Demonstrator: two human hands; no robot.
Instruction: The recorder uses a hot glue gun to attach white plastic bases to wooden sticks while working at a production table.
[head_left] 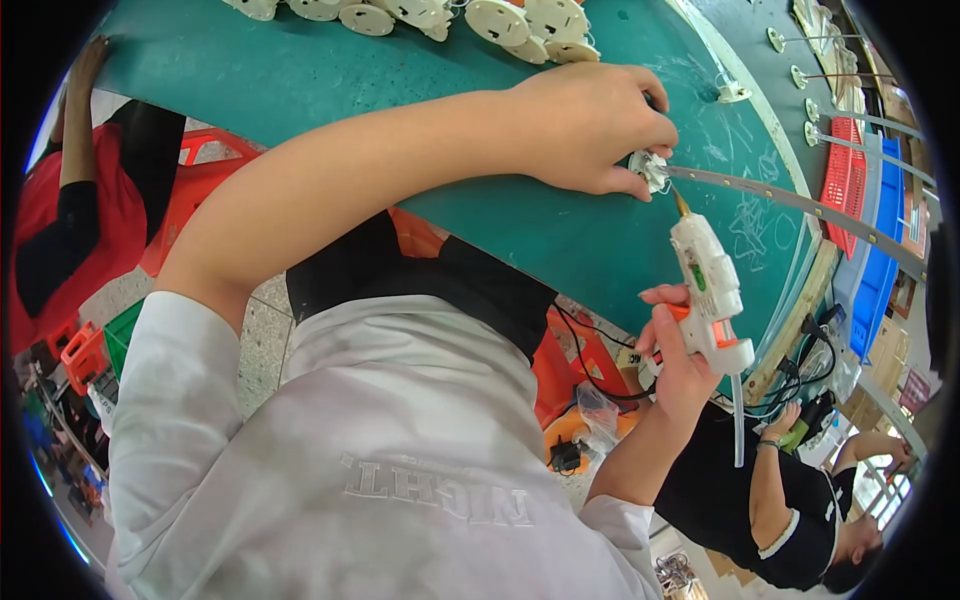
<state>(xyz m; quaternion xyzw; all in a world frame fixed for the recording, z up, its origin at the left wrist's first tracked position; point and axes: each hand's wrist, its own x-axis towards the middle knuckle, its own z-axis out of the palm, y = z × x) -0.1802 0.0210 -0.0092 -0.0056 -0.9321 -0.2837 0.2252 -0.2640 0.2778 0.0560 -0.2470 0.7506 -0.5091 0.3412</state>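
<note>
The left hand (590,125) pinched a small white part (650,170) on the green table (560,240); the right hand's (675,365) grip clenched a white glue gun (708,285), with white round parts (520,20) heaped beyond.

Green workbench (520,235): white round parts (520,20), long strip (800,208).

The left hand (590,125) covers most of the small white part (650,170), so its shape cannot be told. The right hand (675,355) hides the glue gun (708,290) grip. The white housings (450,15) are cut off by the top edge.
</note>
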